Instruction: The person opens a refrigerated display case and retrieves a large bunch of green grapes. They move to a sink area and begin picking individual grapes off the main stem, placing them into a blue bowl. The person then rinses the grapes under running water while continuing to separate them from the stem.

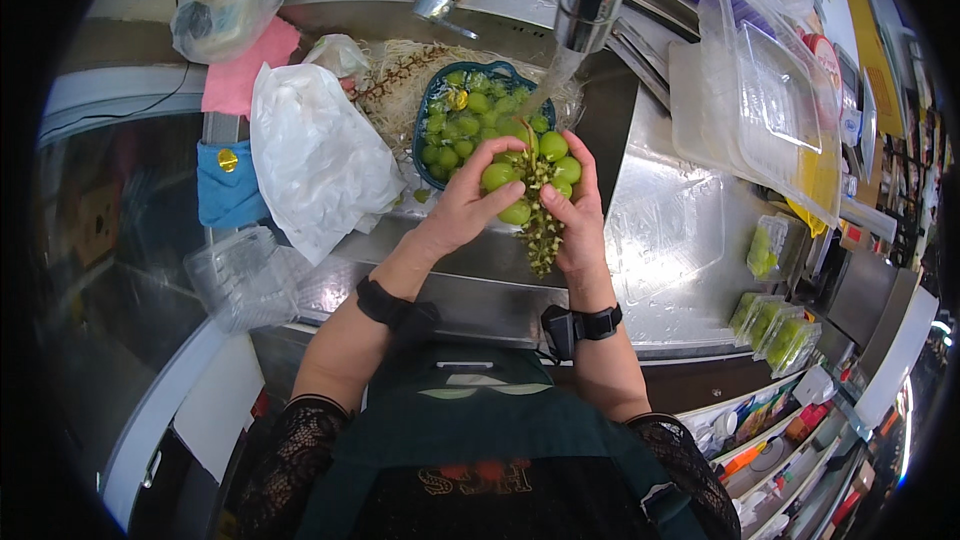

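Both hands hold one bunch of green grapes (pixel 553 145) over the near side of the sink. My left hand (pixel 480 191) grips its left side, fingers around large grapes. My right hand (pixel 581 214) holds the right side, its thumb against the stems. Bare green stems hang from the lower part of the bunch. Just beyond the hands, a dark blue basket (pixel 418 136) holds many loose green grapes, wet and partly under water. Water runs from a chrome faucet (pixel 590 7) towards the basket. Stripped brown stems (pixel 397 75) lie on pale shredded packing material behind it.
A white plastic bag (pixel 319 157) lies left of the basket, near a blue cloth (pixel 229 195) and a pink cloth (pixel 247 67). Clear plastic containers (pixel 244 277) stand at the left edge. On the right are stacked clear trays (pixel 780 97) and packed boxes of green grapes (pixel 772 326).
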Available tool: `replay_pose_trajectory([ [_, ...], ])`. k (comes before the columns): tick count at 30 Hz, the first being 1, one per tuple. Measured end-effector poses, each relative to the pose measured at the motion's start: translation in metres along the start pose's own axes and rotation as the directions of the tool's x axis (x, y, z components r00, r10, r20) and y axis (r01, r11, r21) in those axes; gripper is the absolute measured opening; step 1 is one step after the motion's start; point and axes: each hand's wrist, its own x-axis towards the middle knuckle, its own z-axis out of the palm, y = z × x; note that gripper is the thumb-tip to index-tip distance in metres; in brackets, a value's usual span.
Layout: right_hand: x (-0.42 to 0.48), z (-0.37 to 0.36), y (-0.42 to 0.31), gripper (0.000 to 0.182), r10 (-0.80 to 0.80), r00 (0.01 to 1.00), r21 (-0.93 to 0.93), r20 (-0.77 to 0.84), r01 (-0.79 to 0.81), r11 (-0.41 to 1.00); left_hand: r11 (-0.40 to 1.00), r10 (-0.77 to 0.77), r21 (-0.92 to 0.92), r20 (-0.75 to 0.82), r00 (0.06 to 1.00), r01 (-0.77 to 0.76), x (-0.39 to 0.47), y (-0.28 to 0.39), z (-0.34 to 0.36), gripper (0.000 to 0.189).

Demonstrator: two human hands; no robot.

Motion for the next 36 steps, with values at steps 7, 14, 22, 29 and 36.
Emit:
replay_pose_trajectory([
  [7, -0.008, -0.010, 0.016, 0.065, 0.048, 0.985, 0.005, -0.164, -0.048, 0.999, 0.921, -0.327, -0.239, -0.038, 0.944, 0.309, -0.007, -0.008, 0.015, 0.032],
  [14, -0.007, -0.009, 0.022, 0.062, 0.046, 0.980, 0.040, -0.193, -0.039, 0.998, 0.895, -0.335, -0.330, -0.053, 0.941, 0.300, -0.009, -0.021, 0.011, 0.028],
  [22, 0.005, 0.003, 0.032, 0.055, 0.007, 0.905, 0.061, -0.425, 0.021, 0.998, 0.771, -0.440, -0.628, -0.398, 0.805, 0.111, 0.004, -0.027, 0.012, 0.026],
  [29, 0.009, -0.010, 0.022, 0.054, -0.044, 0.942, 0.013, -0.333, 0.051, 0.999, 0.976, -0.187, 0.036, -0.378, 0.907, 0.216, 0.023, -0.037, -0.045, 0.032],
  [36, 0.012, -0.009, 0.018, 0.056, -0.055, 0.956, 0.000, -0.290, 0.058, 0.998, 0.489, 0.099, 0.825, -0.376, 0.921, 0.284, 0.060, -0.049, -0.050, 0.040],
])
